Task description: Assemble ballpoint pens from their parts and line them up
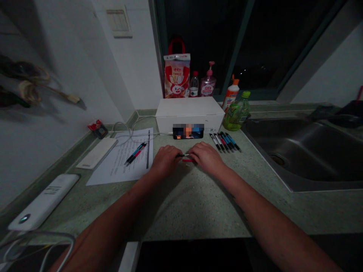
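My left hand [165, 161] and my right hand [208, 156] are close together above the counter, fingers closed. Between their fingertips runs a slim pen part [184, 155], dark at the left end and pale toward the right. Each hand pinches one end of it. Just below lies a short red pen piece [187, 160] on the counter, its right end close to my right fingers; whether they touch it I cannot tell. To the right rest several pens [224, 142] side by side. A blue pen and a red pen [136, 154] lie on the printed paper [113, 174] at left.
A phone [188, 132] leans against a white box [190, 107]; bottles and a red-and-white package [177, 77] stand behind. At right is a metal sink [306, 158]. A white power strip [45, 200], a flat white block [98, 153] and cables lie at left.
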The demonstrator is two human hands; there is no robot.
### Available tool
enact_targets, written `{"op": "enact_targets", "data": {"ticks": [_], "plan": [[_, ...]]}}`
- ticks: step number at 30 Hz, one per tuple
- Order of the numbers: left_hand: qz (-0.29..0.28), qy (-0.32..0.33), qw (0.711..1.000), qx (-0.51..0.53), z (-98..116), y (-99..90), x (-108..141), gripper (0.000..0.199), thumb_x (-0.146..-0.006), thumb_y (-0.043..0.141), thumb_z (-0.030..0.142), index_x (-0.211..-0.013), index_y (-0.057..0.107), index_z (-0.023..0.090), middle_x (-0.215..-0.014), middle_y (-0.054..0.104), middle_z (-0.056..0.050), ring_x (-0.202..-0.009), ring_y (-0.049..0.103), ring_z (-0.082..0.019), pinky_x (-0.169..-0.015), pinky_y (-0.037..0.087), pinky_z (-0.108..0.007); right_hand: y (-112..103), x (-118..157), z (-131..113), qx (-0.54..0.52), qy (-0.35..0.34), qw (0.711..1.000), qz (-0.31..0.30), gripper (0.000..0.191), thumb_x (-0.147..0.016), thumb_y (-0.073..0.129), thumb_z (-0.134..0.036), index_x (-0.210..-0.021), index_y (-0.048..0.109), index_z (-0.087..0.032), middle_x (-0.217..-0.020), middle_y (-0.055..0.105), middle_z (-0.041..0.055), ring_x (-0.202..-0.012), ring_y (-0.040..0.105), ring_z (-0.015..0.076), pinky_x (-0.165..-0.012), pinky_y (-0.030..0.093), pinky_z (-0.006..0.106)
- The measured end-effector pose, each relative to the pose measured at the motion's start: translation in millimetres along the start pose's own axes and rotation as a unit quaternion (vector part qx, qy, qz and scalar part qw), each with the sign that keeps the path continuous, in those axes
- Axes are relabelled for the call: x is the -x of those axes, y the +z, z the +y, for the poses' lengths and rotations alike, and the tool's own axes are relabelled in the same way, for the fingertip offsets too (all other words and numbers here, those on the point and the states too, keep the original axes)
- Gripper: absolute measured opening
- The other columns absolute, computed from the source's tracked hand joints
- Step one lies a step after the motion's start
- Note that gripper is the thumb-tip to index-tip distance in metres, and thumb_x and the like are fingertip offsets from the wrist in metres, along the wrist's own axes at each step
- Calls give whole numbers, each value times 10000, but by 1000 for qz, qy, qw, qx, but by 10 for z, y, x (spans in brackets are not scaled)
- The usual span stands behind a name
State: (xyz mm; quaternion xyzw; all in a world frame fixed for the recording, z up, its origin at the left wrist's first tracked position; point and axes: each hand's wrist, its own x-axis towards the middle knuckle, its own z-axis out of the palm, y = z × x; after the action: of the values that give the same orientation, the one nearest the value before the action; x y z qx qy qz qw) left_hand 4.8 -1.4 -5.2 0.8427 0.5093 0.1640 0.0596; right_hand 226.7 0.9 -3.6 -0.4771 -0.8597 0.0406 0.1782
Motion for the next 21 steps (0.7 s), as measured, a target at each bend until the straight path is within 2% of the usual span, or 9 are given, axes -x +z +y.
{"op": "enact_targets", "data": {"ticks": [5, 10, 16, 21], "plan": [[31, -58, 998, 6, -98, -3, -15, 168, -946, 676, 161, -1075, 772, 211, -1089, 743, -104, -1092, 647, -290, -969, 496, -423, -47, 20, 140, 19, 70, 997, 25, 188, -1035, 621, -184, -1040, 810, -183, -1067, 757, 130, -1069, 657, 301, -934, 488, 424], [64, -120, 982, 131, -82, 63, -13, 56, -917, 690, 174, -954, 719, 203, -936, 674, -33, -824, 619, -206, -785, 509, -342, -15, 19, 148, -26, 36, 999, 26, 164, -1032, 635, -202, -1021, 799, -205, -1035, 758, 112, -1042, 658, 287, -931, 487, 418], [53, -61, 981, 179, -52, 92, -25, 71, -901, 674, 170, -856, 709, 212, -799, 591, 8, -761, 583, -172, -751, 481, -305, 9, 12, 125, -66, 12, 998, 13, 150, -1016, 653, -200, -973, 788, -245, -1012, 748, 86, -1054, 653, 277, -933, 482, 410], [39, -72, 985, 149, -95, 66, -40, 106, -907, 662, 178, -814, 709, 201, -790, 594, 2, -758, 579, -171, -745, 465, -306, -131, 37, 275, -89, 50, 994, -34, 152, -976, 682, -169, -934, 810, -240, -1020, 752, 101, -976, 683, 266, -882, 496, 395]]}}
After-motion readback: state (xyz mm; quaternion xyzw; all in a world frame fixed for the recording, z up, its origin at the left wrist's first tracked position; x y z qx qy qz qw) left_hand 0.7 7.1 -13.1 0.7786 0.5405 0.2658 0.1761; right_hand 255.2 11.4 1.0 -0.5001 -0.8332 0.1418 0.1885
